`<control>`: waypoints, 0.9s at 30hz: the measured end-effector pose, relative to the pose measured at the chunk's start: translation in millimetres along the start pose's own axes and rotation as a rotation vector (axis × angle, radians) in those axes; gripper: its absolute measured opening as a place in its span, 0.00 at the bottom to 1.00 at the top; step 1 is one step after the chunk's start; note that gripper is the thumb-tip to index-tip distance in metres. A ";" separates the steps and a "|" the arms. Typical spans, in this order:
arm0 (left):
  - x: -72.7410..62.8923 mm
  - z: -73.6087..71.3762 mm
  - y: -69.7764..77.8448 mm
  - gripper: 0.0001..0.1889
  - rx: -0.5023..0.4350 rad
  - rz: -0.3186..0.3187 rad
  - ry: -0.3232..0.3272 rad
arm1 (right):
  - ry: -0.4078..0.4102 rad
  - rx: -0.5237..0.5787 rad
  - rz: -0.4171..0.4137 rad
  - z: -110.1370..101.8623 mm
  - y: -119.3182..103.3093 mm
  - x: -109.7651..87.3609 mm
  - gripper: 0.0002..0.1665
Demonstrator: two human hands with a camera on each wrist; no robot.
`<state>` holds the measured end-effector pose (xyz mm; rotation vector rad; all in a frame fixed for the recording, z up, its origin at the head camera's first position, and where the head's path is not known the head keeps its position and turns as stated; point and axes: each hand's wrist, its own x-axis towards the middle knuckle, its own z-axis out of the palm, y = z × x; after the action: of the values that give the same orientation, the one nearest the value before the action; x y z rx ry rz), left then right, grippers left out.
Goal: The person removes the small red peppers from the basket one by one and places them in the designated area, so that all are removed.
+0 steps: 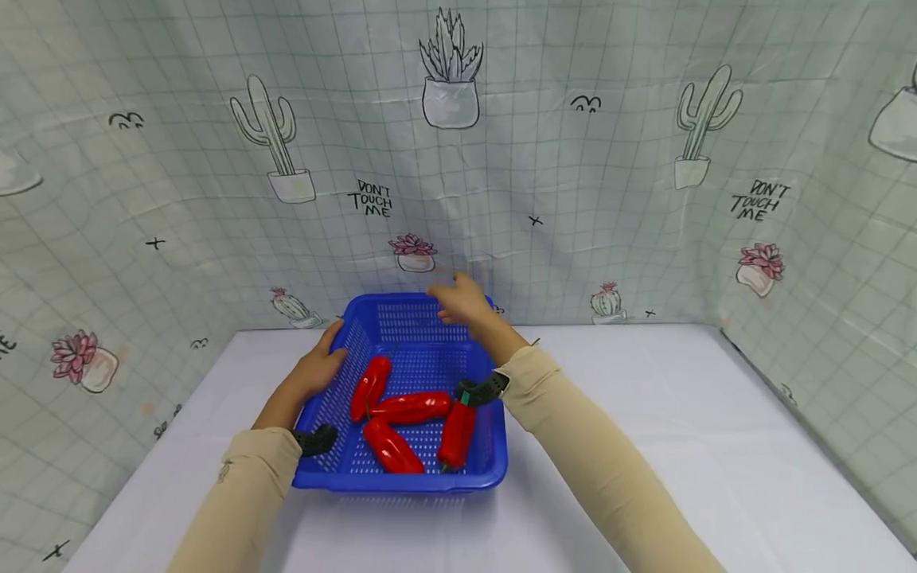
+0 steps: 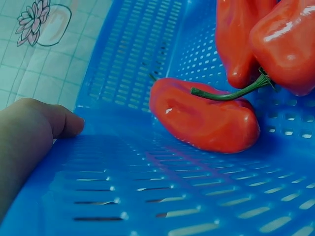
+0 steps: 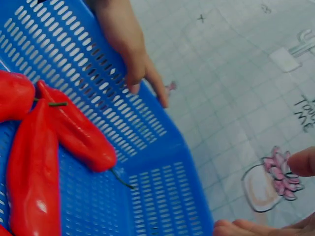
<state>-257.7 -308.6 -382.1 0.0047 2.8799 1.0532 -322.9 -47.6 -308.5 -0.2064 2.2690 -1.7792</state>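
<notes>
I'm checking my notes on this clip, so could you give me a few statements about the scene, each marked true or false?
1. Four red peppers lie in the blue basket. True.
2. The left hand grips the basket by its left side. True.
3. The right hand is holding a pepper. False: it holds nothing and is near the basket's far rim.
4. The basket stands on a white surface. True.
5. The sheet behind is plain, with no print. False: it bears a grid, plants and lettering.
</notes>
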 end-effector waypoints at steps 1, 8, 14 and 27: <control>-0.1 0.1 0.7 0.34 -0.002 -0.006 0.001 | -0.007 -0.007 0.020 2.6 1.5 0.6 0.47; -3.9 -2.4 10.2 0.33 0.014 -0.034 -0.009 | -0.021 -0.021 0.089 17.7 9.3 7.7 0.51; -0.6 2.6 6.8 0.33 0.001 -0.051 0.002 | -0.020 0.006 0.109 32.6 17.8 12.5 0.50; -4.1 2.0 8.5 0.32 0.009 -0.063 0.017 | 0.041 0.038 0.133 60.8 47.8 25.5 0.47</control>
<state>-253.7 -300.9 -377.9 -0.0944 2.8793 1.0351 -328.2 -99.4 -371.2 -0.0109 2.2181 -1.7723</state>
